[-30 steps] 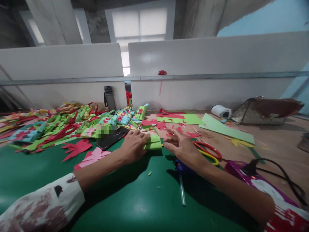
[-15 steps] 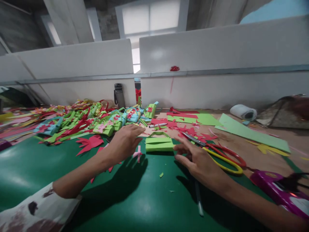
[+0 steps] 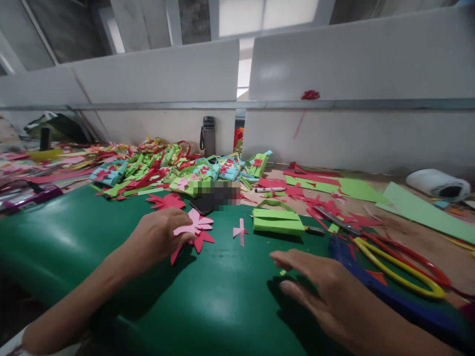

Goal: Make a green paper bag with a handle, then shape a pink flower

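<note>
My left hand [image 3: 163, 232] pinches a pink paper flower [image 3: 193, 223] at its left edge. Red paper petals [image 3: 202, 241] show just under it; whether they are gripped too I cannot tell. My right hand [image 3: 315, 282] hovers low over the green mat [image 3: 222, 301], thumb and fingers apart, holding nothing. Beyond it a small light green paper handbag [image 3: 278, 221] with a looped handle lies on its side. A small cross of pink paper strips [image 3: 241, 232] lies between the flower and the bag. A red paper flower [image 3: 166, 201] rests behind my left hand.
Scissors with red and yellow handles [image 3: 401, 264] and a blue curved tool [image 3: 371, 277] lie beside my right arm. A dark phone [image 3: 208, 200], a pen [image 3: 270, 190] and a heap of paper bags [image 3: 148, 170] lie farther back. A bottle [image 3: 209, 136] stands behind.
My left hand has moved from beside the green bag to the left and nearer, and now holds the pink flower. My right hand has drawn back from the bag. The view has swung left.
</note>
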Demonstrator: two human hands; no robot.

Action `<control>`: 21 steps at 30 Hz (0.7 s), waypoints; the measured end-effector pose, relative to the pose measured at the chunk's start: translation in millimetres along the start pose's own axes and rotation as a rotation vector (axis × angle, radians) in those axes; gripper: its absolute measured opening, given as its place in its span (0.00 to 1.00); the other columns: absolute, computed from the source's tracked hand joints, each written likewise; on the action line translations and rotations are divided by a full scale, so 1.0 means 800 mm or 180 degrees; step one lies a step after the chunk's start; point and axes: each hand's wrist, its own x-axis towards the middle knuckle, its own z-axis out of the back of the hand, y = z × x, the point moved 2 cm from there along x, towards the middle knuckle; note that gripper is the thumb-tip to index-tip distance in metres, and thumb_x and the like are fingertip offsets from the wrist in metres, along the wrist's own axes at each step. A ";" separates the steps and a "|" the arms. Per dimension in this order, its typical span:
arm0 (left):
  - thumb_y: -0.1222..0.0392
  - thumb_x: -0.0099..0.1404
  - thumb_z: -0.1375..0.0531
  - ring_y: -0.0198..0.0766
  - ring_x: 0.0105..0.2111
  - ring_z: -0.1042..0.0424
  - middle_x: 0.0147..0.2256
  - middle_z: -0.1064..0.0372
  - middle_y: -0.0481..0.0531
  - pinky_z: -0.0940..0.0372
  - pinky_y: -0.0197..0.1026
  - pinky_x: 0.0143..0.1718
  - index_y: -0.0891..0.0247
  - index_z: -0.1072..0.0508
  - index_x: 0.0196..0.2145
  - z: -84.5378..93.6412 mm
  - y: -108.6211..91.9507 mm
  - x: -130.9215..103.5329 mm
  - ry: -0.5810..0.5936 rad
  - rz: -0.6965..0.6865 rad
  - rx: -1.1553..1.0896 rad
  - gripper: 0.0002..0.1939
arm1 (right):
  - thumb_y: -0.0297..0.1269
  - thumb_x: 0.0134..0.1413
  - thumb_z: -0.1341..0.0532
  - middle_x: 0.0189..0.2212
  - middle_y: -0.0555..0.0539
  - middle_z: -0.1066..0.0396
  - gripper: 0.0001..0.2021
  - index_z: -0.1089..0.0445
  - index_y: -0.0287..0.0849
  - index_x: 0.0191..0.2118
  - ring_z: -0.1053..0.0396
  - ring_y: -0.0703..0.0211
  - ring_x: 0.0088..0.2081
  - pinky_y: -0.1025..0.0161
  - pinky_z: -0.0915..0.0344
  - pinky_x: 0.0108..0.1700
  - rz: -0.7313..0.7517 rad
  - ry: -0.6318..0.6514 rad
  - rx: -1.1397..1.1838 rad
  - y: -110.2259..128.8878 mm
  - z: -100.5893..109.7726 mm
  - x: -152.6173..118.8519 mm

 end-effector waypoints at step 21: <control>0.59 0.63 0.48 0.41 0.33 0.30 0.34 0.29 0.53 0.38 0.38 0.29 0.61 0.28 0.33 -0.012 0.003 -0.027 -0.0039 0.0465 0.1187 0.10 | 0.29 0.53 0.46 0.35 0.46 0.27 0.11 0.32 0.45 0.41 0.30 0.55 0.34 0.58 0.35 0.35 0.0429 0.0135 -0.0342 0.004 -0.018 0.003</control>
